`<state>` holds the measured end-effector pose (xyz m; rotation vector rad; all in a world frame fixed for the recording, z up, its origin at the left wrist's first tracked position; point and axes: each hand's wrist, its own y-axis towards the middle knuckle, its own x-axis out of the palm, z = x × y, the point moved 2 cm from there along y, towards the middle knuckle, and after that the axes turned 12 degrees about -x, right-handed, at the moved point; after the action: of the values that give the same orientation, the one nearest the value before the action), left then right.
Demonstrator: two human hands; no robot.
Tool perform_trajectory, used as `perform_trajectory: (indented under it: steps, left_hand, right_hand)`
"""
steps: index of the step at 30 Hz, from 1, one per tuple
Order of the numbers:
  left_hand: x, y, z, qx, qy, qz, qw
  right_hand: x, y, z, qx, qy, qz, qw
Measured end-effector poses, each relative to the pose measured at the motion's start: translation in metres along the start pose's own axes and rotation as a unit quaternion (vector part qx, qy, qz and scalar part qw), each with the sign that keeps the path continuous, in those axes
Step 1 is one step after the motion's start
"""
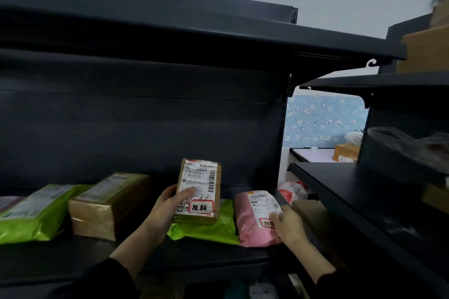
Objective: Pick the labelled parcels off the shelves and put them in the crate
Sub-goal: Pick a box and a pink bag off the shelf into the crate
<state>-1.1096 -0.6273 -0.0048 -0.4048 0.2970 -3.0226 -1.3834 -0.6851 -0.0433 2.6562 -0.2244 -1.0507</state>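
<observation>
Left hand point(167, 211) clamps brown labelled parcel point(198, 189), upright over green mailer point(206, 228). Right hand point(288, 224) rests on pink parcel point(252, 223) just right of that grip; closure unclear. Crate unseen; taped box point(109, 204) left of grip unpicked.

My left hand point(167, 206), reaching toward 1 o'clock, grips the brown parcel point(199, 184); my right hand point(288, 226), toward 11 o'clock, touches the pink parcel point(252, 226).

Head view, forward-down, close on dark shelf point(194, 253); edges perhaps distorted.
</observation>
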Motion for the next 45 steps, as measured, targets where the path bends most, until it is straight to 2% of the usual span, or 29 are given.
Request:
perform_trajectory:
  steps: [8,17,23,29,37,45]
  left_hand:
    - [-0.003,-0.005,-0.001,0.015,0.005,0.019,1.0]
    - [-0.005,-0.024,0.0,0.054,-0.009,0.037,0.998]
    - [-0.021,-0.052,0.002,0.09,-0.02,0.069,0.993]
    - [-0.056,-0.09,0.0,0.107,-0.051,0.141,0.983]
    - [-0.123,-0.163,-0.003,0.127,-0.058,0.24,0.961]
    - [-0.203,-0.277,-0.016,0.135,-0.102,0.323,0.931]
  right_hand:
    - [-0.005,-0.025,-0.006,-0.11,0.026,0.117,0.987]
    - [-0.023,-0.027,-0.038,-0.204,0.092,0.162,0.961]
    - [-0.012,-0.023,-0.071,-0.242,0.181,0.138,0.943]
    - [0.02,-0.036,-0.108,-0.265,0.229,0.113,0.93]
    - [0.074,-0.078,-0.172,-0.297,0.277,0.029,0.913]
    - [0.129,-0.163,-0.246,-0.292,0.346,-0.072,0.889]
